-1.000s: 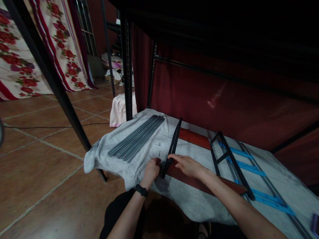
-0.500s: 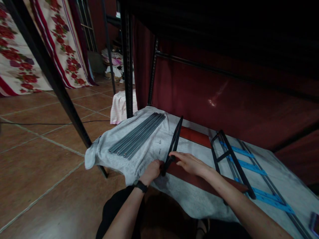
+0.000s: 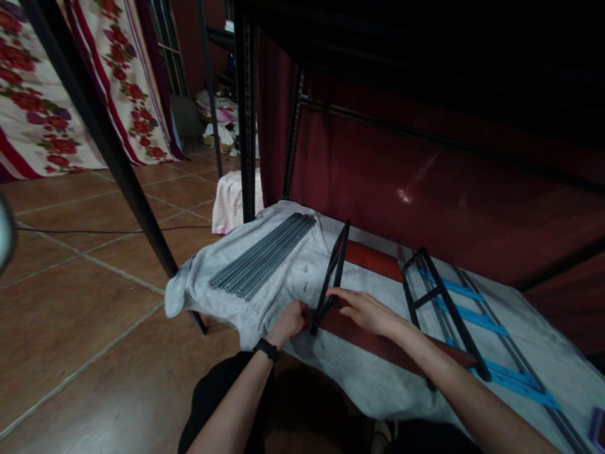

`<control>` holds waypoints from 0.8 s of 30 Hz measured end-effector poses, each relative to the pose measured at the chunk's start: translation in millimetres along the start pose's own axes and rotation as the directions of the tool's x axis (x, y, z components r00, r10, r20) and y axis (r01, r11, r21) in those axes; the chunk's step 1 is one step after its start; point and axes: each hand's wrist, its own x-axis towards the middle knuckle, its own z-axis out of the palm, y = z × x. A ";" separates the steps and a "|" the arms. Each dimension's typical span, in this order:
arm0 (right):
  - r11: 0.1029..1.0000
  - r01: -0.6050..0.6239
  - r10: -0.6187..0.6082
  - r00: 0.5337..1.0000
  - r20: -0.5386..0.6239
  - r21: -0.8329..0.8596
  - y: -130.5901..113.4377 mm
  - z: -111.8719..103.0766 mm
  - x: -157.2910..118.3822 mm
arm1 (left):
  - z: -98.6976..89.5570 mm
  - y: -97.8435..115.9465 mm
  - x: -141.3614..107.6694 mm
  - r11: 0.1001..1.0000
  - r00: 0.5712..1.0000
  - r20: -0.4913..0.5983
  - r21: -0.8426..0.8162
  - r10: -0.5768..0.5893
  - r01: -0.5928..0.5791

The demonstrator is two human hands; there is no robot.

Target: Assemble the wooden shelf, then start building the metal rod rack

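right hand (image 3: 368,311), fingers extended, seemingly steadies the black frame (image 3: 341,261) from four o'clock; left hand (image 3: 292,320) curls at eight; grips unclear; next calls for steadiness

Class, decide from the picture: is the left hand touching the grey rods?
Apart: the head view shows grey cloth plainly between the left hand and the grey rods.

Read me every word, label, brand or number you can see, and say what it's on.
No readable text.
Black frame, rods: no lettering visible.
Wristband: nothing legible.
Dark marks on the cloth: too small to tell whether they're print.
Purple item, right edge: too blurred to read.
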 end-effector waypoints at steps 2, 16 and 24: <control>1.000 0.005 -0.005 1.000 0.003 0.004 0.4 0.9 -0.2 | 2.4 -1.2 1.0 1.000 1.000 -0.007 -0.012 -0.003 0.002; 0.999 0.019 -0.018 1.000 -0.019 0.049 5.5 6.3 -1.9 | 5.6 3.2 2.4 0.993 1.000 -0.007 0.119 0.029 -0.028; 0.996 0.032 -0.029 0.999 -0.039 0.083 5.0 5.3 -2.2 | 10.7 -1.4 3.3 0.977 0.993 0.013 0.182 0.115 -0.115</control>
